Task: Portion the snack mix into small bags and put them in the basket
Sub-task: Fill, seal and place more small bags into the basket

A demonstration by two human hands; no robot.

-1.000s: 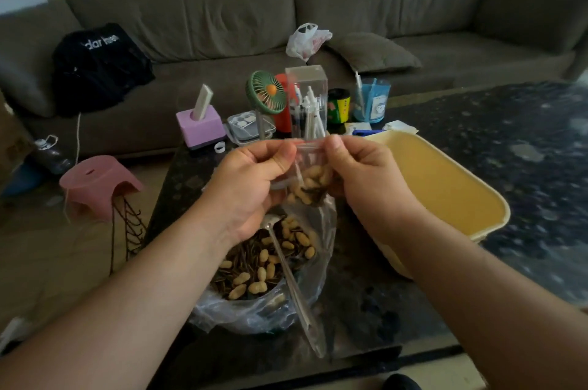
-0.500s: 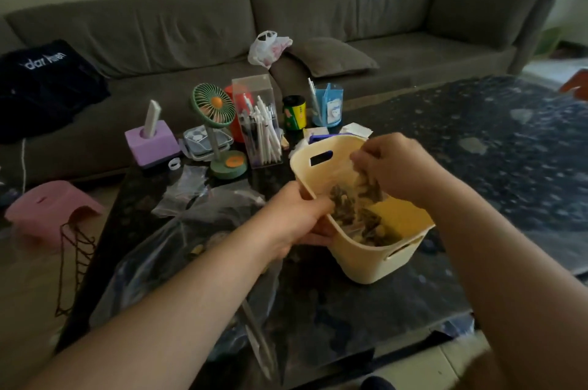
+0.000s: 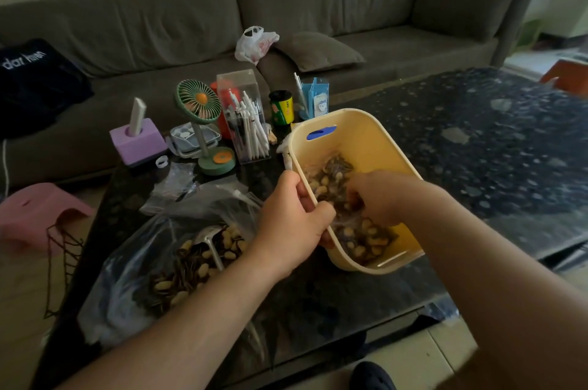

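A yellow plastic basket (image 3: 375, 132) stands tilted on the dark table, with small clear bags of snack mix (image 3: 359, 238) inside. My left hand (image 3: 294, 219) grips the basket's near left rim. My right hand (image 3: 378, 197) is down inside the basket, fingers curled on a small filled bag (image 3: 331, 179). To the left lies the large open plastic bag of snack mix (image 3: 178, 265) with a metal spoon (image 3: 210, 243) in it. Empty small bags (image 3: 173, 179) lie behind it.
At the table's back stand a purple block holder (image 3: 138, 141), a green desk fan (image 3: 200, 109), a clear pen box (image 3: 245, 116), a can (image 3: 281, 108) and a blue holder (image 3: 313, 98). A grey sofa (image 3: 318, 8) runs behind. A pink stool (image 3: 41, 214) sits left.
My right hand has carried the filled small bag from over the big bag down into the basket. My left hand has let go of the bag and taken the basket's rim.
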